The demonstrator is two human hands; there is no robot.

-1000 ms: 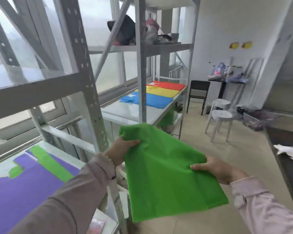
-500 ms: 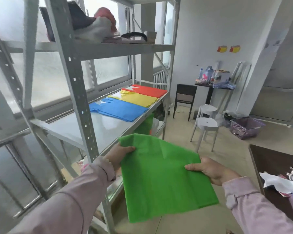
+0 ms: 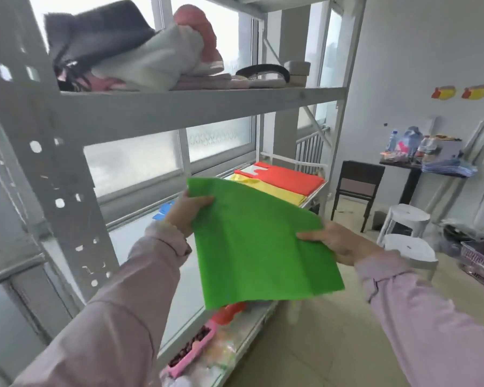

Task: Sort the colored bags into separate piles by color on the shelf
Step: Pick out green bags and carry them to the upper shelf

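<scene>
Now I hold the green bag [image 3: 260, 241] flat in the air over the shelf [image 3: 129, 247]. My left hand [image 3: 186, 212] pinches its far left corner, thumb on top. My right hand [image 3: 333, 241] grips its right edge, thumb on top too. My other fingers are under the bag, so I cannot see them. The green bag hides most of the blue bag [image 3: 162, 212]; only a small blue bit pokes out by my left hand. The yellow bag [image 3: 277, 191] is partly hidden too, and the red bag [image 3: 285, 175] lies past it. Half a second ago the green bag was lower and the whole blue bag showed.
</scene>
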